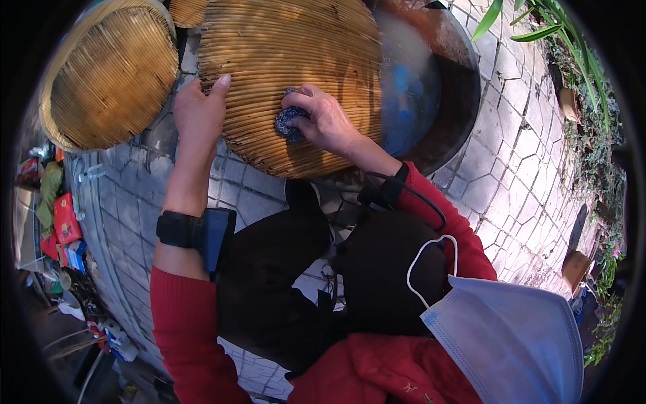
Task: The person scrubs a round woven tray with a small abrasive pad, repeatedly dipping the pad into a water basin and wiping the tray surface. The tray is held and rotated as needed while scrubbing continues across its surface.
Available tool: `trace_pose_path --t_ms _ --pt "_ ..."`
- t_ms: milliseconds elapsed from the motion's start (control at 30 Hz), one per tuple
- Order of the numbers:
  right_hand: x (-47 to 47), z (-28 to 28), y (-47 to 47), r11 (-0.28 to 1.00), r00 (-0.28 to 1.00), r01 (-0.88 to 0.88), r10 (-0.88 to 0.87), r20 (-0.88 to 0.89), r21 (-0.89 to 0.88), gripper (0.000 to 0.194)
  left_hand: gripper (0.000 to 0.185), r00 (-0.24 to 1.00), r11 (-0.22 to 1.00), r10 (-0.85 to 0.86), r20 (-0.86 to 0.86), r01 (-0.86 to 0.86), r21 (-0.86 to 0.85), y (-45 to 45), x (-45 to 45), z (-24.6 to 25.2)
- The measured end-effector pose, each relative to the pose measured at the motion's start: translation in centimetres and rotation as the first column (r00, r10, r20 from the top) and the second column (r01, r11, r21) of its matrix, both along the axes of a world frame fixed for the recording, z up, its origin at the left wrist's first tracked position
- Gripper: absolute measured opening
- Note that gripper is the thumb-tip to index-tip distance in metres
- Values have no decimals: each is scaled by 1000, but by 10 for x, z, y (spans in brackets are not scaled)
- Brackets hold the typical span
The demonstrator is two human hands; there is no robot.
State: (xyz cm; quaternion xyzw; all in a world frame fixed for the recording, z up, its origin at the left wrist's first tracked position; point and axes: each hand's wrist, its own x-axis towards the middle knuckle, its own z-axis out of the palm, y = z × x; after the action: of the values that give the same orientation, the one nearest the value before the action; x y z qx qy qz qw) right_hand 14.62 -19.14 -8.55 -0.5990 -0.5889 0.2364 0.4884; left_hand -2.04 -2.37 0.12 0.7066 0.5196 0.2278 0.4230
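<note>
A large round mat of thin reed or bamboo strips [282,45] lies partly over a wide basin [456,65] that holds cloudy water [409,101]. My right hand [320,116] grips a crumpled grey scouring pad [290,121] and presses it on the mat's lower middle. My left hand [202,103] holds the mat's left edge, its thumb on top and its fingers mostly hidden. At the upper left is a second round slatted piece [113,76] with a pale rim. Part of another slatted piece [187,11] shows at the top.
Paving stones [484,177] cover the ground. Leafy plants [580,50] and terracotta pots [575,270] stand along the right. Bags, boxes and red packets [67,218] are piled at the far left. A face mask [509,328] hangs at the lower right.
</note>
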Motion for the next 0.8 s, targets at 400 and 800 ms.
trace_pose_path --t_ms 400,800 --pt "-14 4 6 1000 980 0 0 199 1 32 36 994 992 -1 -110 15 122 8 -2 -14" --pt "-17 -6 12 991 991 -1 19 130 -130 29 38 993 996 83 -86 -86 -38 14 -8 -28"
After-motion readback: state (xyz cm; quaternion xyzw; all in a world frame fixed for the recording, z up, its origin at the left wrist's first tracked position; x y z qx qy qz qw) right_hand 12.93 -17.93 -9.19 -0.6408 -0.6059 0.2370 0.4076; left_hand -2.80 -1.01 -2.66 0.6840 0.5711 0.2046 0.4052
